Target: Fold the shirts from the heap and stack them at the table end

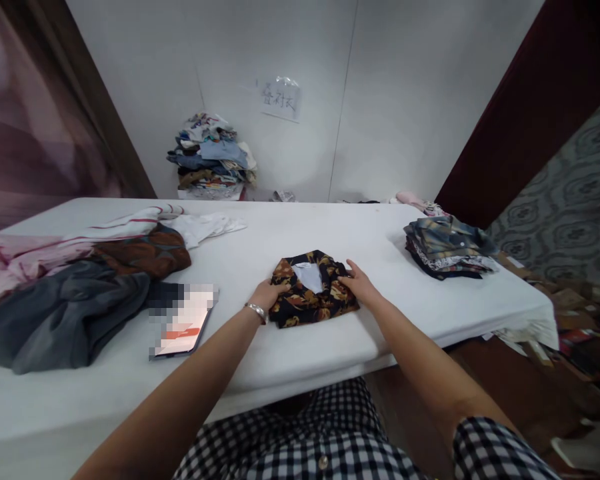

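Note:
A folded dark shirt (307,308) with a gold and brown floral print lies on the white table in front of me, its collar on the far side and a pale lining showing in the neck. At its left edge my left hand (267,295), with a silver bangle on the wrist, has its fingers on top of the cloth and grips it. Along the opposite edge, my right hand (361,283) holds the shirt too, with the index finger raised off the fabric. The fingertips under the cloth are hidden.
Loose clothes, among them a dark grey garment (75,317), are heaped at the left. A phone (190,323) lies beside them. A stack of folded shirts (447,243) sits at the right. Behind the table (325,227), a tall clothes pile (213,157) stands by the wall.

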{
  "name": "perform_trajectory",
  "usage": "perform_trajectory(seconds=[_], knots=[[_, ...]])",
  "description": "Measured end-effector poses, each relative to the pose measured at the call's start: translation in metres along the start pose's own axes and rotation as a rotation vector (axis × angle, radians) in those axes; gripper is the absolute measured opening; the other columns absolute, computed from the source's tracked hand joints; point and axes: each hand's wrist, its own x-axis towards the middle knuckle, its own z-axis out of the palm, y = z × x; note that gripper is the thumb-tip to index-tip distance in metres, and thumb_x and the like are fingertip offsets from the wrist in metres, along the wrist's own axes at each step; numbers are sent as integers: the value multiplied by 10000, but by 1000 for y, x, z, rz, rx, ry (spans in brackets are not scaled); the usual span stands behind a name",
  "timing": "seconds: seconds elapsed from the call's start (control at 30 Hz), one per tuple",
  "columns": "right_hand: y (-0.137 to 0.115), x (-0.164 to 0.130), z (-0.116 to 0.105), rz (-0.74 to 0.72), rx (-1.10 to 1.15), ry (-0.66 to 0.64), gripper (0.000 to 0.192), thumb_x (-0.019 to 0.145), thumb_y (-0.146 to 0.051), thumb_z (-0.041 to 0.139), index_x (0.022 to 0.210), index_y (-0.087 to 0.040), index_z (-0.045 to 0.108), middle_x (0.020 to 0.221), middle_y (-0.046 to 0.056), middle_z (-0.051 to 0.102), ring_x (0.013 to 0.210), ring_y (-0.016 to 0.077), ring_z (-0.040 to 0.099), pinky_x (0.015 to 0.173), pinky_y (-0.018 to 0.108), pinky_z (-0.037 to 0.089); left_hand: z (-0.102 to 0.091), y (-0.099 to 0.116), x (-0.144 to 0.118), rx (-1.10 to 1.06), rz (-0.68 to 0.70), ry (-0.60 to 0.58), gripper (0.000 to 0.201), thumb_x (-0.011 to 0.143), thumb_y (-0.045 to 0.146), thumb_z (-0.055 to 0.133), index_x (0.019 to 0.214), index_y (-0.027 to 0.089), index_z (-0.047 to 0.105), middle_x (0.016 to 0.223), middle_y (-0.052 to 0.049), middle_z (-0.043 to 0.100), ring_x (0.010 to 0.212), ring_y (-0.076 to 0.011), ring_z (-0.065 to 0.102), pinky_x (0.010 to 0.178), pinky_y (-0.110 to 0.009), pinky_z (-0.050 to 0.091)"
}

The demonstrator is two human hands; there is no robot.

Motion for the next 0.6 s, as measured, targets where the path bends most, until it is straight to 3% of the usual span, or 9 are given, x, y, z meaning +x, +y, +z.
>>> perform_trajectory(seconds=[0.1,0.17,0.2,0.23,0.3,0.4,0.5,0.6], knots=[[14,-27,-13,-111,62,204,717,688,-400,711,1342,-209,489,1366,128,535,1208,248,542,1024,411,437,-3,-9,5,20,-9,21,320,554,168,800,839,141,655,688,-64,736,645,-230,705,708,-375,583],[20,-59,-20,-134,138,314,602,711,-443,698,1242,-199,555,1293,128,592,1175,252,565,1001,417,455,-2,-10,4,15,-8,20,342,568,178,794,878,150,653,713,-54,741,671,-224,709,722,-366,582],[22,-78,-22,-96,199,306,538,725,-457,692,1183,-198,581,1212,124,640,1111,255,604,951,418,489,-1,-9,2,5,-7,11,350,578,187,787,899,154,651,733,-53,745,690,-224,712,731,-364,582],[24,-97,-22,-7,268,247,473,739,-473,686,1118,-202,604,1108,115,683,1019,257,647,871,418,528,0,-6,-1,-15,-6,-5,359,587,195,780,920,159,649,754,-52,749,712,-226,715,739,-365,582],[26,-133,-16,233,403,-25,394,785,-494,655,1045,-200,625,1011,114,713,892,256,690,750,408,557,5,0,-7,-72,2,-49,375,588,201,774,939,160,649,778,-54,752,742,-235,718,750,-372,584],[25,-162,4,458,595,-344,387,836,-492,624,1075,-187,610,1138,142,685,987,250,686,821,407,546,12,10,-16,-143,20,-92,361,563,189,774,902,153,656,752,-51,748,745,-246,718,755,-377,586],[20,-152,25,461,738,-428,452,849,-560,584,1079,-171,598,1210,160,648,1136,245,622,976,420,481,16,18,-22,-144,18,-97,318,553,187,766,848,152,654,721,-50,742,732,-249,716,757,-378,584],[12,-124,43,397,849,-437,528,856,-620,529,1124,-172,601,1213,142,648,1156,238,604,1021,426,455,14,17,-26,-122,15,-96,324,565,205,755,867,160,648,737,-48,743,733,-250,715,755,-384,582]])
